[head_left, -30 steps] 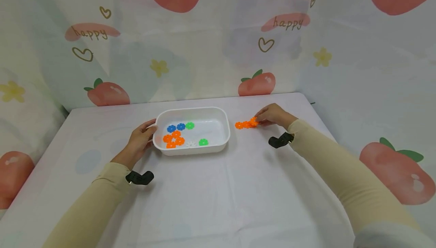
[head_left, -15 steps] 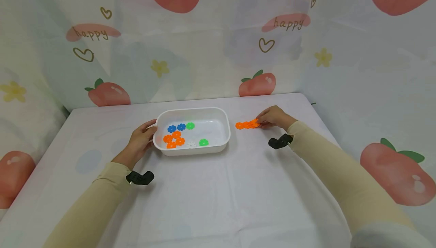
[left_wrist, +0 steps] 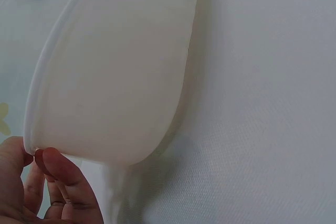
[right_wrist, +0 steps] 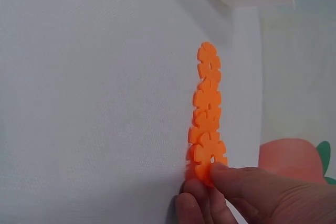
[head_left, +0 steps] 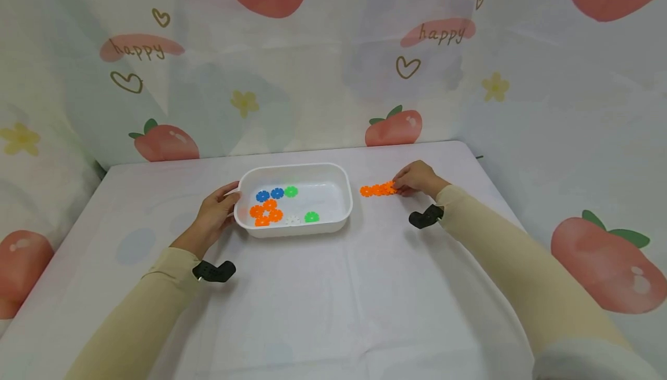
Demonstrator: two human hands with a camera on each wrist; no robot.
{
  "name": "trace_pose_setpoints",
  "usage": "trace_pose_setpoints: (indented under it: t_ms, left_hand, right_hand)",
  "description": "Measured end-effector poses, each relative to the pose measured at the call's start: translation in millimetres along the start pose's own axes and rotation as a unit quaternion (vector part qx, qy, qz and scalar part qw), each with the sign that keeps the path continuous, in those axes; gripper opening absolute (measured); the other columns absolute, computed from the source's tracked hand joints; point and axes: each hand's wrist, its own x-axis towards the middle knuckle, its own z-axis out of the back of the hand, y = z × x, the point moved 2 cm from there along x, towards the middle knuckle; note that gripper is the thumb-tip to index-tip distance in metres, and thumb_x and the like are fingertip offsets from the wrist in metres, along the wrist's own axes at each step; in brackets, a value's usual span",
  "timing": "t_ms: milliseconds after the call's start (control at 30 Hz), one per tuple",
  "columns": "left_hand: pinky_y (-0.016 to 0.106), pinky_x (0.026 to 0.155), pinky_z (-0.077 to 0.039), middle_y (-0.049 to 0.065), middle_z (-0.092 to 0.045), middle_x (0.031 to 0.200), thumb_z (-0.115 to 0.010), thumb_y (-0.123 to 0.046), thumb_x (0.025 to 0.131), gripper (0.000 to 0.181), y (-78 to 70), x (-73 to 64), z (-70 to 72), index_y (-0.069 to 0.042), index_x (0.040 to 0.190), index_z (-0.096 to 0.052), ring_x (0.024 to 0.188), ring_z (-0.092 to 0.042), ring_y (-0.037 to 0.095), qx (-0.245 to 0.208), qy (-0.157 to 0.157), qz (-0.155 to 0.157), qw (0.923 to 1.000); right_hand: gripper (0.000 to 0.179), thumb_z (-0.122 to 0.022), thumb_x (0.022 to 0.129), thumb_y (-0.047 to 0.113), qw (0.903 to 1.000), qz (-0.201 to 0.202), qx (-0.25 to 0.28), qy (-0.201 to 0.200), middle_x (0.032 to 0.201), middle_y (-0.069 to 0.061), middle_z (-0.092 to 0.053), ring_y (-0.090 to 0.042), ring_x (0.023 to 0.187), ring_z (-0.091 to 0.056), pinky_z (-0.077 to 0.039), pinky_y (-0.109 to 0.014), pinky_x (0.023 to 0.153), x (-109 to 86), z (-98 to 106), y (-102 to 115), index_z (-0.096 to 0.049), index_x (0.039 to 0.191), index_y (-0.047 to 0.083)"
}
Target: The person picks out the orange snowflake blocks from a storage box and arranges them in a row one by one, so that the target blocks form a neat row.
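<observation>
My left hand (head_left: 211, 218) pinches the left end of the white plastic tray (head_left: 312, 230); the left wrist view shows thumb and fingertips at the rim (left_wrist: 32, 103). On the tablecloth right of the tray, several orange flower-shaped snowflake discs (head_left: 372, 190) lie in an overlapping row. My right hand (head_left: 421, 177) holds the disc at the row's right end. In the right wrist view, my thumb is on top of this orange snowflake disc (right_wrist: 206, 153), fingers curled beneath. Whether the discs are interlocked, I cannot tell.
Inside the tray lie orange discs (head_left: 275, 215), blue discs (head_left: 263, 196), green discs (head_left: 311, 216) and pale white pieces (head_left: 293, 219). A white cloth covers the table (head_left: 312, 299). A printed curtain (head_left: 312, 79) hangs behind its back edge.
My right hand has shifted slightly right and lowered the end disc, which now lies nearly flat in line with the orange row. The left hand and tray have stayed put.
</observation>
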Motion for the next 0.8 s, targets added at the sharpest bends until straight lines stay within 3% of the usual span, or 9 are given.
trace_pose_setpoints:
  t_ms: [467, 800]
  left_hand:
    - [0.018, 0.075, -0.048, 0.008, -0.044, 0.147, -0.050, -0.030, 0.103, 0.050, -1.2, -1.4, -0.4, -0.026, 0.152, -0.039, 0.104, -0.051, 0.017, 0.000, -0.002, 0.000, 1.0000]
    - [0.018, 0.074, -0.047, 0.009, -0.044, 0.147, -0.051, -0.031, 0.103, 0.051, -0.1, -1.2, 0.6, -0.027, 0.152, -0.039, 0.101, -0.051, 0.017, -0.001, 0.002, 0.007, 1.0000]
  right_hand:
    - [0.032, -0.070, 0.091, 0.012, 0.9999, -0.012, -0.004, -0.011, 0.097, -0.015, -0.070, -0.014, 0.069, -0.065, -0.056, -0.023, 0.069, 1.8, 1, 1, -0.067, 0.117, -0.005]
    - [0.033, -0.066, 0.094, 0.013, 0.9997, 0.014, 0.016, -0.016, 0.113, -0.021, -0.068, -0.028, 0.094, -0.070, -0.056, -0.031, 0.085, -12.7, 2, 37, -0.065, 0.121, -0.005]
